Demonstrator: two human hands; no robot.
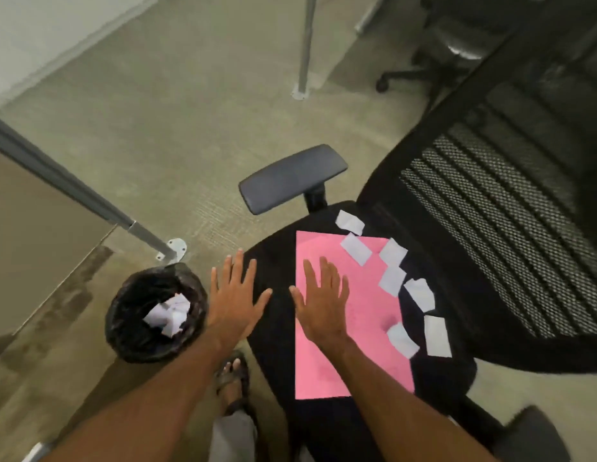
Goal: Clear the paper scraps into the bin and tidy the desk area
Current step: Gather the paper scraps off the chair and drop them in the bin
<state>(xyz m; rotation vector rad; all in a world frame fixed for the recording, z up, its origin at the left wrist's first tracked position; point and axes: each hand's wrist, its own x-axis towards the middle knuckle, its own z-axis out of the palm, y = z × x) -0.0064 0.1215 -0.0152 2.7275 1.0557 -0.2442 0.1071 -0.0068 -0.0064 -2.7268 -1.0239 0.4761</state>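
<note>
A pink sheet of paper lies flat on the black seat of an office chair. Several white paper scraps are scattered over its right side and on the seat beside it. My right hand hovers flat over the pink sheet's left part, fingers spread, holding nothing. My left hand is spread open over the seat's left edge, also holding nothing. To the left, on the floor, stands a round bin with a black liner, with crumpled white scraps inside.
The chair's mesh backrest rises on the right and a grey armrest sticks out behind the seat. A desk leg is bolted to the floor just behind the bin. My sandalled foot stands between bin and chair. Another chair stands further back.
</note>
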